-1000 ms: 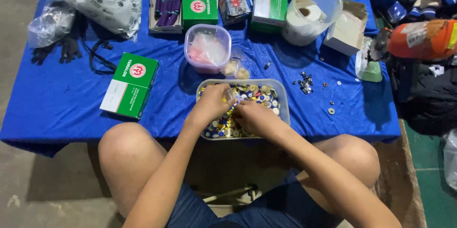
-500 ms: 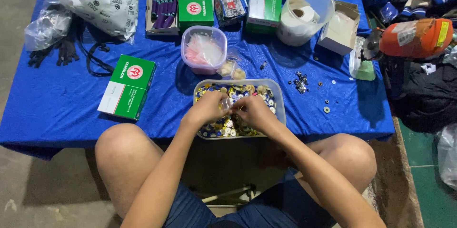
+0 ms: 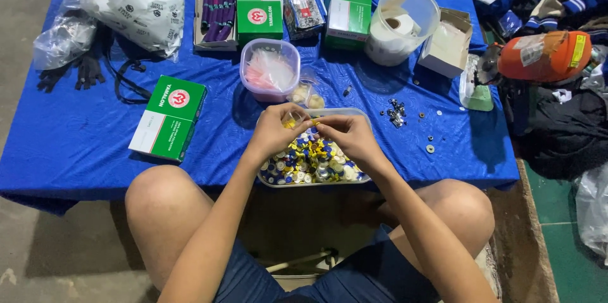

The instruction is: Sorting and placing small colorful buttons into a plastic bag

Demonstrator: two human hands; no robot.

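A blue cloth (image 3: pixel 76 151) covers the table across most of the frame, carrying a green and white box (image 3: pixel 168 117) at centre left and a clear tub of pink pieces (image 3: pixel 269 70) above centre. At the centre, a shallow tray (image 3: pixel 354 179) holds yellow, blue and white buttons (image 3: pixel 307 162). Above it the left hand (image 3: pixel 275 129) and right hand (image 3: pixel 348 135) meet, both pinching a small yellow piece (image 3: pixel 315 124) between fingertips.

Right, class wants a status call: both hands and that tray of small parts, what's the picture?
Left hand and right hand meet above the tray, pinching a small yellow piece between them. Tray full of mixed buttons. Pink-filled tub behind, clear of both hands.
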